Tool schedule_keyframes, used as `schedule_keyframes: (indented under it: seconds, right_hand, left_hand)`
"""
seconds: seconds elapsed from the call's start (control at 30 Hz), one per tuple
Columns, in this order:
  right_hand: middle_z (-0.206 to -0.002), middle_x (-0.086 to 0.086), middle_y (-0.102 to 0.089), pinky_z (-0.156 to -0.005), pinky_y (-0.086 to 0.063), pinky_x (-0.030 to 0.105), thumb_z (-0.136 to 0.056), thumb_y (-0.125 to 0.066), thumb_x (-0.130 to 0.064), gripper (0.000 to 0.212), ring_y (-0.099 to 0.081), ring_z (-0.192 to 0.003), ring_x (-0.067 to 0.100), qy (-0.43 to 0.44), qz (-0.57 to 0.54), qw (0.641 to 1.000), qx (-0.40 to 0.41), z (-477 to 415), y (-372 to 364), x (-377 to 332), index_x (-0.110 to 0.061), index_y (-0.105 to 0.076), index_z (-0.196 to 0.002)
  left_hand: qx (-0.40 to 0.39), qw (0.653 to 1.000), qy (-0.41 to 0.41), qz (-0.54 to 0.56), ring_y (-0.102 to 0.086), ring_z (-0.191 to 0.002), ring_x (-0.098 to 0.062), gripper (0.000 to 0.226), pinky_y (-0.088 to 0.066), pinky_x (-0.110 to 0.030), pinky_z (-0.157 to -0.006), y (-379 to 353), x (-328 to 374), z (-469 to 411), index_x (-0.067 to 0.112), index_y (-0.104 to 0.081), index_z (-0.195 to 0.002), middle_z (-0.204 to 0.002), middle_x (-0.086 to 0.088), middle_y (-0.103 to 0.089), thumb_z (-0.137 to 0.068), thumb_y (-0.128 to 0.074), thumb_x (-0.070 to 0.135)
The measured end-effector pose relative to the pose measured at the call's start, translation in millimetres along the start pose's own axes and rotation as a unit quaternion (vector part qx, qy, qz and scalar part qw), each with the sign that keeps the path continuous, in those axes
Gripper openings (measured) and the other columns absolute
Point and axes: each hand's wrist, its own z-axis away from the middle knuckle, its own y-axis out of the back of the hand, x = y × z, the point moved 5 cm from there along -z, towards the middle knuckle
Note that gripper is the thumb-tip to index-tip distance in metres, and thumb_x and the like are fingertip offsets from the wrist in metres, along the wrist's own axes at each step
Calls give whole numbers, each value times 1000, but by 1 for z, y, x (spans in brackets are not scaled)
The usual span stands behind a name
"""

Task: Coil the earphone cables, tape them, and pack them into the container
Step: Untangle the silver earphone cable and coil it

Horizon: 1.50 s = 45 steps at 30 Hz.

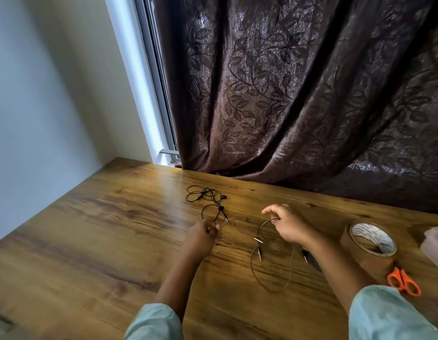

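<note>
Thin earphone cable between left fingers and right fingers

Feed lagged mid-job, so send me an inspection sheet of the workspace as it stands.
Surface: wooden table, bare grain.
Job's things: tape roll, orange scissors, translucent container at the right edge.
Clutter: nothing seen.
Hands: left hand pinches the pale cable; right hand grips its loop.
Cables: black earphones tangled, uncoiled; pale cable sprawls loose, plugs showing.
Surroundings: dark curtain, window frame, wall.
</note>
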Motion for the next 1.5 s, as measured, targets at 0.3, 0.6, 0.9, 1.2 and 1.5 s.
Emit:
schedule_keyframes:
  seconds: [0.3,0.6,0.9,1.2,1.5]
  right_hand:
    - [-73,-9,-65,-59,-39,20,-89,-63,-17,4,-54,-67,4,2,-50,993,-103,4,-4,-6,-16,-66,-87]
    - [-88,-10,-65,-77,-50,31,-97,-48,-26,20,-59,-82,5,152,-41,987,-39,7,0,-41,-34,-54,-80]
    - [-80,-1,-57,-69,-37,26,-84,-52,-56,35,-64,-78,17,92,-123,986,-68,32,59,18,-24,-61,-73]
    - [-46,-12,-34,-49,-28,24,-94,-51,-44,44,-31,-43,2,258,-147,955,-9,51,59,-55,-28,-46,-53]
    - [-54,14,-52,-49,-38,39,-88,-53,-37,49,-46,-50,21,383,-132,914,-4,72,50,-98,2,-54,-59]
  left_hand:
    - [-97,977,-34,-189,-45,-121,-20,37,-40,-34,-103,-21,2,9,20,-56,-123,-126,-3,-54,-88,-59,34]
    - [-131,964,-190,133,-60,-91,-11,49,-50,-27,-80,-3,106,44,27,-44,-135,-104,3,-61,-90,-57,12]
    - [155,947,-9,280,-41,-61,-17,29,-29,-26,-50,73,20,24,13,-61,-78,-62,2,-49,-99,-41,14]
    - [-184,959,23,-213,-59,-74,-18,37,-49,-37,-84,27,60,56,23,-65,-79,-81,-6,-62,-101,-37,35]
    - [-92,944,-256,188,-61,-73,3,21,-47,-14,-63,18,154,87,16,-60,-85,-74,8,-66,-88,-56,-5]
